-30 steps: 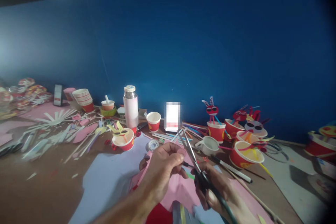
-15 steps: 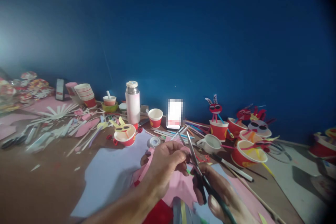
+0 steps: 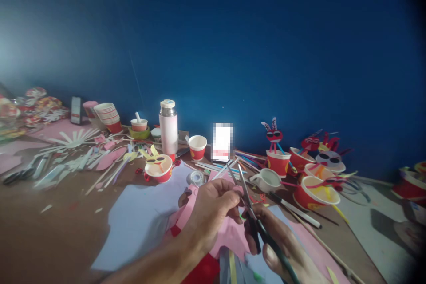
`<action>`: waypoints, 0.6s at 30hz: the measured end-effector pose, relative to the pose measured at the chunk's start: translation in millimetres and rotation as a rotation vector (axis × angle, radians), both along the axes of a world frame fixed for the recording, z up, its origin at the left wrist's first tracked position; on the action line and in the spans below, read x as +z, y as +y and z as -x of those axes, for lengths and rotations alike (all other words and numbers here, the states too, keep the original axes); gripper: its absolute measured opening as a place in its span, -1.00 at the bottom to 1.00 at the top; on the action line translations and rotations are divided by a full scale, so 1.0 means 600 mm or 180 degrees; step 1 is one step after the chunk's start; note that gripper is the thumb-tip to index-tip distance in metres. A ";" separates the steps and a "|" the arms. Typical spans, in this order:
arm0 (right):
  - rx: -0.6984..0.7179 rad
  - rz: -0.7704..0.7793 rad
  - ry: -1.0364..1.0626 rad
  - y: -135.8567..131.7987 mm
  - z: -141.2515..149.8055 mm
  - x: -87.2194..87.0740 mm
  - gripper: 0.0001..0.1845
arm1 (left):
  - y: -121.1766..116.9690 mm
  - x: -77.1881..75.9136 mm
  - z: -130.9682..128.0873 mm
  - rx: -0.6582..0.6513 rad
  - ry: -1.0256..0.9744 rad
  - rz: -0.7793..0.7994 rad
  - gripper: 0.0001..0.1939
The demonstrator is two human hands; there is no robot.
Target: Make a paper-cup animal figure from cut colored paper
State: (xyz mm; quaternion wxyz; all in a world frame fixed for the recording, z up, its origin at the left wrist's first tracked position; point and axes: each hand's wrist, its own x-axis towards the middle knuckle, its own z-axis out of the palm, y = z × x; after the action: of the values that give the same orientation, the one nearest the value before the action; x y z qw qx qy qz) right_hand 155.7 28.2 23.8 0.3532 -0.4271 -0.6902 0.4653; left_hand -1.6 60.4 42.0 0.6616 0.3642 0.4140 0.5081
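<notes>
My right hand (image 3: 276,235) is wrapped round the dark handles of a pair of scissors (image 3: 245,188), whose blades are parted and point up and away. In a pinch, my left hand (image 3: 216,208) holds a small piece of pink paper (image 3: 238,190) close beside the blades. The fingers hide most of that piece. Beneath both hands lie pink paper sheets (image 3: 229,237) on a light blue sheet (image 3: 136,217). A roll of tape (image 3: 197,178) sits just beyond my left hand.
A pink thermos (image 3: 168,131), a paper cup (image 3: 197,148) and a lit phone (image 3: 222,142) stand at the back. Decorated cups, one a red-faced figure cup (image 3: 278,163), crowd the right. A white marker (image 3: 301,213) lies near my right hand. Paper strips (image 3: 76,137) litter the left.
The view has shifted very slightly. Both hands stay almost in place, with the scissors' blades still apart beside the pink piece.
</notes>
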 end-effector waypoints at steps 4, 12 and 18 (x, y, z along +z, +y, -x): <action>-0.0007 0.0043 0.0066 -0.001 0.001 -0.001 -0.51 | -0.002 -0.003 0.000 0.0002 -0.0034 0.0002 -0.89; -0.0027 0.0224 0.0293 -0.002 0.010 -0.007 -0.44 | -0.001 -0.003 0.000 -0.0022 -0.0084 0.0020 -0.87; -0.0025 0.0467 0.0324 -0.005 0.009 -0.007 -0.41 | -0.002 -0.002 0.000 0.0000 -0.0070 0.0037 -0.89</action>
State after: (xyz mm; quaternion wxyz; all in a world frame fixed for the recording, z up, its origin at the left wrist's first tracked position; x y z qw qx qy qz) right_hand 150.4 25.4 19.7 0.3575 -0.4303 -0.6337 0.5343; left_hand -1.6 59.5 41.1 0.6682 0.3548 0.4096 0.5097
